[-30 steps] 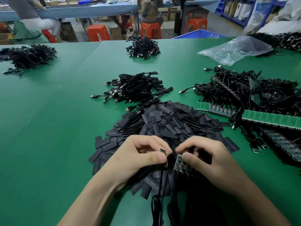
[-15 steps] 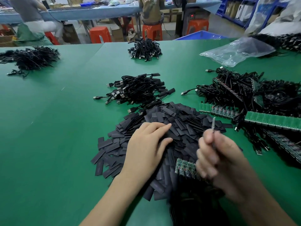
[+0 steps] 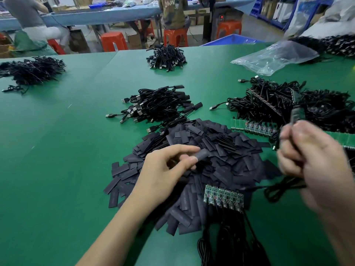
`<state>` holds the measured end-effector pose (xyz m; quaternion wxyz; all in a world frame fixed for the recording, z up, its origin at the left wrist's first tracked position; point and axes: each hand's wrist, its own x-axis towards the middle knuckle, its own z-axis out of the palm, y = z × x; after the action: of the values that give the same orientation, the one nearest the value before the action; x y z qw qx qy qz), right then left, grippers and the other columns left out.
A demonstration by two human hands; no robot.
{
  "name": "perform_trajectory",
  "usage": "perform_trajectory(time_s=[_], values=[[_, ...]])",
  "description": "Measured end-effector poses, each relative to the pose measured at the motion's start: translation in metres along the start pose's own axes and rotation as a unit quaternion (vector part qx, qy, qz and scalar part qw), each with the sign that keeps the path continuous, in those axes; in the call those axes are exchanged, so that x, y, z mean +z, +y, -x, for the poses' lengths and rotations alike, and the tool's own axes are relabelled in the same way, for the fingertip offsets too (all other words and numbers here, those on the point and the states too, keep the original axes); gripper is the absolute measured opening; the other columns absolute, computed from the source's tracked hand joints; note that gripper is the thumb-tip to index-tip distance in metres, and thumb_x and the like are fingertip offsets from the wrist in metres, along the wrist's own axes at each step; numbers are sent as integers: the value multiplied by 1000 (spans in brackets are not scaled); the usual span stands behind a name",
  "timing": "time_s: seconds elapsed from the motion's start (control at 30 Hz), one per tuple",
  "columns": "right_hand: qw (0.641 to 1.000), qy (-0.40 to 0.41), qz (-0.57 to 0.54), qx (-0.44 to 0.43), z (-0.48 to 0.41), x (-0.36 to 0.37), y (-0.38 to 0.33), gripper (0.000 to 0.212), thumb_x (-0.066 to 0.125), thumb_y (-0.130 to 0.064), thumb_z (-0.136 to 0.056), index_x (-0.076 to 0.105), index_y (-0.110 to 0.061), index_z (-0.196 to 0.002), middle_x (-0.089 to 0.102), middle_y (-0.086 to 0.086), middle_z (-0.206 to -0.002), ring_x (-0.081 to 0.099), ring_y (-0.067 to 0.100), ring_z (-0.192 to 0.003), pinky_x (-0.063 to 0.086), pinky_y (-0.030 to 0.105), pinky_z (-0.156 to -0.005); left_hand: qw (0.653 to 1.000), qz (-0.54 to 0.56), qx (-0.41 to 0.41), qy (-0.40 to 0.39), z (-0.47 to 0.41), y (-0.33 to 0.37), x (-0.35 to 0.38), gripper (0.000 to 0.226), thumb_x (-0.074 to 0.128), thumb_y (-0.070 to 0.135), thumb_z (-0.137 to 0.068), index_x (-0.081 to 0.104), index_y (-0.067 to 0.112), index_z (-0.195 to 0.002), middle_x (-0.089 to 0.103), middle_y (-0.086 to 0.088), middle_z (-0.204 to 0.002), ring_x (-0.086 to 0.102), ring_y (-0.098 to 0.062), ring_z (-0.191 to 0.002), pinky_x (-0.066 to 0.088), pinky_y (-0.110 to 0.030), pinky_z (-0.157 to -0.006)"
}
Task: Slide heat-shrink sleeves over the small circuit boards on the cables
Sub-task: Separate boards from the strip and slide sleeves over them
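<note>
The left hand [image 3: 165, 169] pinches one heat-shrink sleeve [image 3: 201, 155] by its near end above the sleeve pile [image 3: 230, 150], a light, limp tube probably best held by its edges, while the blurred right hand [image 3: 311, 156] grips a cable [image 3: 278, 189] below its small, stiff circuit board [image 3: 297, 114].

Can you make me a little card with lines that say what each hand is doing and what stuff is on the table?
Left hand: pinches one flat dark grey heat-shrink sleeve above the pile
Right hand: blurred; grips a black cable with a small circuit board on its end
Pile: black flat heat-shrink sleeves, on the green table
Nearest: green strip of small circuit boards, black cables attached
Behind pile: bundle of black USB cables
</note>
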<state>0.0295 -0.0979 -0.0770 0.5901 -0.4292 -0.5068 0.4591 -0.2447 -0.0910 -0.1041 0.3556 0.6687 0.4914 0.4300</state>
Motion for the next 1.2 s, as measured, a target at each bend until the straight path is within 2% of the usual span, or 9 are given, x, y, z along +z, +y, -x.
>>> perform_trajectory(time_s=[0.1, 0.17, 0.3, 0.47, 0.57, 0.7, 0.83, 0.97, 1.2], values=[[983, -42, 176, -39, 6, 3, -2, 35, 50, -57, -98, 64, -27, -88, 42, -11, -54, 35, 6, -45, 29, 18, -40, 997, 77, 2, -30, 7, 0, 3, 26, 67, 17, -97, 76, 36, -112, 70, -2, -82, 71, -8, -82, 52, -18, -80], [958, -102, 268, -18, 12, 22, 10, 35, 48, -58, -93, 66, -28, -89, 45, -12, -51, 36, 2, -44, 27, 13, -42, 994, 104, -6, -41, 11, -1, 8, 26, 65, 20, -96, 76, 38, -111, 71, 3, -81, 69, -5, -82, 50, -15, -79], [958, -162, 234, 39, 21, 47, 22, 51, 52, -66, -86, 65, -16, -89, 40, -13, -49, 33, 2, -46, 27, 19, -46, 990, 128, -3, -60, 18, 1, 16, 29, 65, 17, -94, 78, 37, -111, 75, 8, -83, 68, -2, -80, 48, -12, -77], [962, -182, 197, 58, 25, 54, 25, 22, 59, -21, -103, 73, -21, -86, 55, -22, -49, 47, -6, -43, 35, 7, -45, 997, 27, 75, -10, 20, 1, 19, 23, 74, 20, -90, 79, 25, -112, 75, 7, -96, 71, -12, -90, 52, -22, -82], [958, -177, 219, 56, 28, 59, 29, 26, 61, -35, -101, 66, -18, -82, 46, -17, -50, 36, -1, -46, 29, 18, -48, 987, -76, 136, 32, 21, -2, 20, 29, 85, 29, -80, 81, 23, -108, 71, 12, -97, 66, -11, -92, 52, -26, -81], [965, -126, 219, 62, 26, 59, 28, 51, 43, -63, -89, 64, -17, -83, 39, -10, -53, 34, 5, -49, 30, 29, -55, 991, -49, 111, 64, 18, -10, 18, 23, 85, 27, -79, 82, 24, -102, 73, 11, -98, 68, -13, -93, 49, -22, -79], [934, -159, 317, 28, 24, 51, 24, 50, 38, -53, -102, 54, -14, -75, 41, -8, -51, 36, 4, -49, 33, 32, -56, 993, -15, 74, 87, 14, -16, 11, 21, 81, 32, -78, 83, 27, -98, 73, 10, -97, 68, -17, -90, 49, -21, -75], [924, -203, 321, 47, 26, 54, 23, 46, 44, -40, -104, 46, -7, -72, 35, -8, -52, 33, 5, -49, 29, 26, -54, 993, -20, 76, 89, 12, -21, 9, 17, 84, 27, -78, 83, 28, -96, 74, 10, -95, 69, -15, -89, 47, -17, -75], [920, -223, 316, 64, 25, 56, 21, 47, 46, -36, -106, 42, -7, -68, 34, -8, -53, 31, 6, -50, 27, 28, -54, 992, -40, 94, 71, 12, -22, 9, 19, 84, 30, -79, 82, 28, -98, 73, 12, -96, 68, -15, -91, 47, -19, -78]])
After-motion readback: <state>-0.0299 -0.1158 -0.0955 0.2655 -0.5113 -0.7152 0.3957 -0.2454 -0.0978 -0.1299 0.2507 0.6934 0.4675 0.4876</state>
